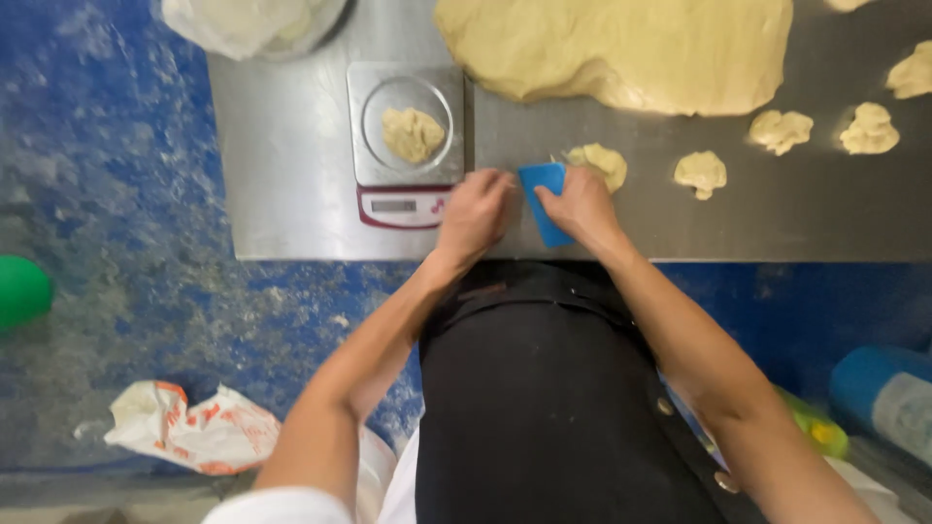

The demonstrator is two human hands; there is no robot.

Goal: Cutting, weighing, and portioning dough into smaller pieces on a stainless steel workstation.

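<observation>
Steel worktop (291, 194): right hand (582, 206) clamped on a stiff blue scraper (542, 199), left hand (476, 213) fingers curled beside it, grip unclear; soft, likely sticky dough piece (600, 163) just beyond the blade.

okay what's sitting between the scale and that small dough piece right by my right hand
In the head view, both hands: the left hand and the right hand holding a blue scraper lie between the scale and the dough piece.

I saw a brushed, matt steel table (291, 175) bearing a steel-topped scale (406, 136), soft floury dough (621, 49) in rough lumps, and a smooth blue plastic scraper (544, 199). The apron (544, 408) was matt black cloth; the floor (107, 194) was worn, mottled blue.
</observation>
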